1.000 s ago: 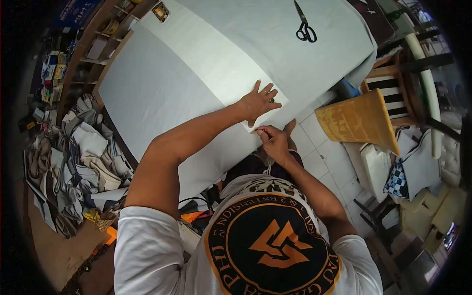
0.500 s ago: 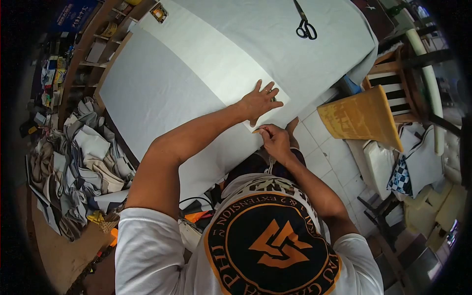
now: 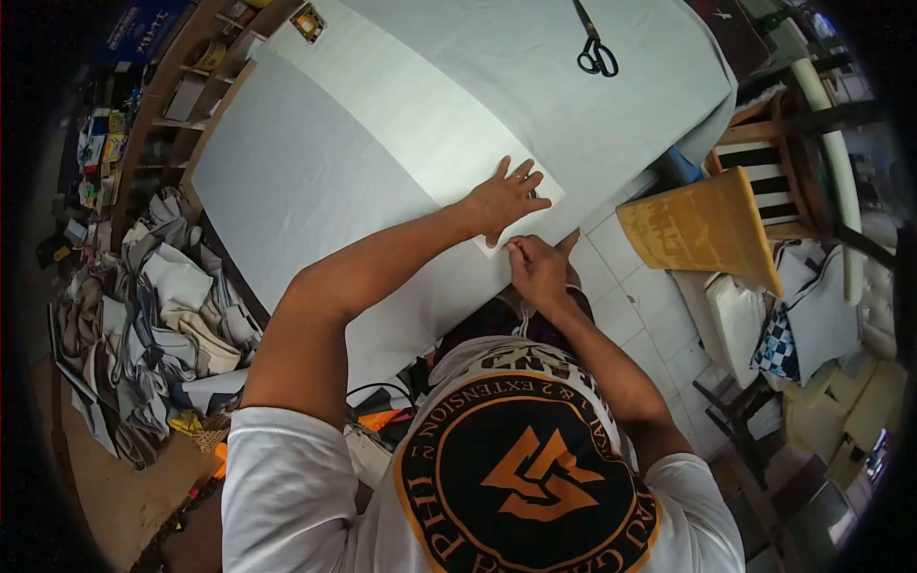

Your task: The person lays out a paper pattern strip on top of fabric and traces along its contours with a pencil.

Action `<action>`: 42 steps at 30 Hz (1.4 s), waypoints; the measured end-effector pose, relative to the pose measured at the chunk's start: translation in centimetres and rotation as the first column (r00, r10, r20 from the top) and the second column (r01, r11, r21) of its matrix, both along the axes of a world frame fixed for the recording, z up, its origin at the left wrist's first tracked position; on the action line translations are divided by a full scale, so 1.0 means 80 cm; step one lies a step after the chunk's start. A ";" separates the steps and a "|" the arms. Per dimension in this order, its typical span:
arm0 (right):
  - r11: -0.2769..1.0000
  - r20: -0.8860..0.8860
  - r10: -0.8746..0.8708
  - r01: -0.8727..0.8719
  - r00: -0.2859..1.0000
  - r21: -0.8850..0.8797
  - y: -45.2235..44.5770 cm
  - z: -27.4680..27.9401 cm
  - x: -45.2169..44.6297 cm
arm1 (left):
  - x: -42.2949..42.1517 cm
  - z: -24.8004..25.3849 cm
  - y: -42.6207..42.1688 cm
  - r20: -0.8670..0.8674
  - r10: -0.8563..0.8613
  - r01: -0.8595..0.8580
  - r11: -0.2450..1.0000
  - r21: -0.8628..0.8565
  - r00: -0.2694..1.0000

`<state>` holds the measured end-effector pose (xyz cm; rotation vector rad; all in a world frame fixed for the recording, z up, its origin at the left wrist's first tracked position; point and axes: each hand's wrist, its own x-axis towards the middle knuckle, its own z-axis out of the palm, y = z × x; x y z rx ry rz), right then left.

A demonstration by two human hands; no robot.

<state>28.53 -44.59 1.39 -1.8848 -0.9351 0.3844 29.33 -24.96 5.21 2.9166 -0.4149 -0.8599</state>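
A long white strip (image 3: 382,91) lies across grey fabric (image 3: 287,153) spread over a table. My left hand (image 3: 504,201) presses flat on the strip near its close end, fingers spread and a ring on one of them. Just below it, at the strip's near corner, my right hand (image 3: 540,272) is closed with thumb and fingers pinched together. Whatever small thing they may hold is hidden. Black-handled scissors (image 3: 598,59) rest on the fabric at the far right.
A heap of fabric scraps (image 3: 181,315) lies left of the table. To the right are a chair with a yellow panel (image 3: 702,229) and stacked cushions (image 3: 735,325) on the tiled floor (image 3: 626,315). Shelves (image 3: 181,105) stand at the far left, near a small object with a yellow part (image 3: 308,23).
My right hand has shifted slightly along the strip's end edge, away from the corner, and its fingers have turned a little. My left hand stays in place on the strip.
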 end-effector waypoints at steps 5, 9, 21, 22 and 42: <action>1.000 -0.085 0.021 -0.020 0.996 0.013 0.003 -0.010 -0.006 | 0.000 -0.002 0.000 0.022 -0.008 0.008 1.000 -0.007 1.000; 0.997 -0.068 -0.072 0.071 0.995 -0.027 0.000 -0.002 0.031 | -0.004 -0.005 0.001 0.046 -0.015 0.016 1.000 -0.016 0.999; 0.999 -0.225 -0.053 0.051 0.973 -0.012 -0.012 -0.018 -0.007 | -0.005 -0.003 -0.004 0.070 0.003 0.001 0.998 -0.055 0.998; 0.999 -0.216 -0.041 0.042 0.976 -0.002 -0.011 -0.017 -0.007 | -0.005 -0.003 -0.005 0.069 0.003 0.001 0.998 -0.057 0.998; 0.997 0.048 -0.031 0.034 0.998 -0.068 -0.009 -0.002 0.033 | 0.001 -0.008 -0.006 0.059 0.002 0.001 0.999 -0.051 0.998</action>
